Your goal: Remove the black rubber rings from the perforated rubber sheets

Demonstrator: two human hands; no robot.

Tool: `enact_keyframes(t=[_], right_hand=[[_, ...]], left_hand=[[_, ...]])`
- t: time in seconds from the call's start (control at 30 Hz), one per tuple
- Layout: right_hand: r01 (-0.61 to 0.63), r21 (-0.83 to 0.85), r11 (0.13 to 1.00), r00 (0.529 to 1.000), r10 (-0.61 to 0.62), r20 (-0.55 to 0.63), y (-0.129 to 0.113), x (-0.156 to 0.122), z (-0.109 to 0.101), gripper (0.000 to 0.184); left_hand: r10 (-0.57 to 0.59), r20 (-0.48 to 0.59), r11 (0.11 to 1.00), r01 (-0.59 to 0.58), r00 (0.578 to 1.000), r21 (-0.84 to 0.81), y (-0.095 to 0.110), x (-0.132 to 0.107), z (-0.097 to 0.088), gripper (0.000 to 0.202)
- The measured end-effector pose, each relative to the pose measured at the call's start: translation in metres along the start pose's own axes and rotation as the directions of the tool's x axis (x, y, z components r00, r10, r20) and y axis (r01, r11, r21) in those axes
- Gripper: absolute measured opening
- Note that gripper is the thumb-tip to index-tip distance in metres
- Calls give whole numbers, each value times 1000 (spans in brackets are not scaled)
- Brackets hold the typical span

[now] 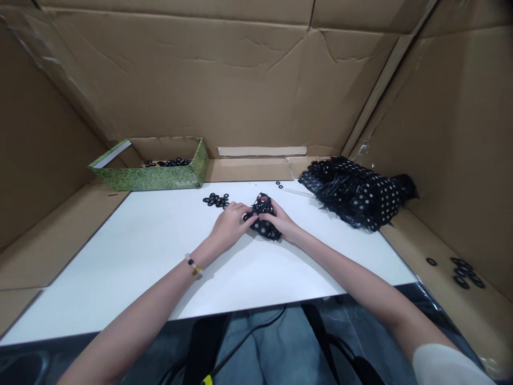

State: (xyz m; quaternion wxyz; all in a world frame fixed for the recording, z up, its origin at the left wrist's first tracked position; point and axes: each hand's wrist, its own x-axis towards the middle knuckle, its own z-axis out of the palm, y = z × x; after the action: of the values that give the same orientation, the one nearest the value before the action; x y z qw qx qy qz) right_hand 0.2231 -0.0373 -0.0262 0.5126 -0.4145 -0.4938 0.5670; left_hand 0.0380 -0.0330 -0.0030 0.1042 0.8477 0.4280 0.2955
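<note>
Both my hands meet over a small piece of black polka-dot fabric (266, 228) at the middle of the white table. My left hand (231, 222), with a beaded bracelet on its wrist, pinches the fabric's left edge, where a small black ring seems to sit at the fingertips. My right hand (281, 219) grips the fabric from the right, its thumb in front and fingers partly behind the cloth. Just beyond my left hand lies a loose cluster of black rings (216, 200). What exactly lies between the fingertips is partly hidden.
A green patterned box (160, 179) with several black rings inside stands at the back left. A heap of black polka-dot fabric (360, 195) lies at the right. More black rings (463, 272) rest on the cardboard at far right. Cardboard walls (192, 80) enclose the table (132, 256).
</note>
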Motion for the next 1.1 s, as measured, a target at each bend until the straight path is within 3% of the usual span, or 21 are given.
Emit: enact_keyframes(t=[0.17, 0.27, 0.4, 0.7, 0.8, 0.9, 1.0, 1.1], right_hand=[[29, -46, 999, 998, -31, -46, 1, 0, -3, 65], [45, -42, 998, 997, -47, -61, 2, 1, -4, 68], [81, -44, 996, 996, -82, -19, 3, 1, -4, 71], [119, -91, 989, 993, -119, 4, 2, 1, -4, 67], [132, -82, 988, 991, -130, 29, -1, -1, -3, 66], [116, -58, 992, 992, -112, 63, 0, 0, -3, 70], [98, -40, 994, 994, -96, 56, 4, 3, -5, 74], [92, -30, 995, 995, -92, 28, 8, 5, -8, 74]], left_hand=[[-82, -85, 997, 81, 993, -11, 2, -2, 0, 19], [3, -135, 999, 2, 991, 39, 1, -2, 0, 22], [84, -76, 996, -85, 994, -7, -2, 0, 2, 21], [-47, 18, 946, 50, 999, -320, -5, 7, 3, 21], [-124, 51, 894, 134, 991, -427, -3, 7, 7, 22], [-250, 68, 789, 244, 966, -564, -5, 7, 16, 23], [-403, 100, 637, 357, 910, -683, -14, 8, 21, 25], [-525, 35, 598, 398, 851, -696, -32, 13, 13, 32]])
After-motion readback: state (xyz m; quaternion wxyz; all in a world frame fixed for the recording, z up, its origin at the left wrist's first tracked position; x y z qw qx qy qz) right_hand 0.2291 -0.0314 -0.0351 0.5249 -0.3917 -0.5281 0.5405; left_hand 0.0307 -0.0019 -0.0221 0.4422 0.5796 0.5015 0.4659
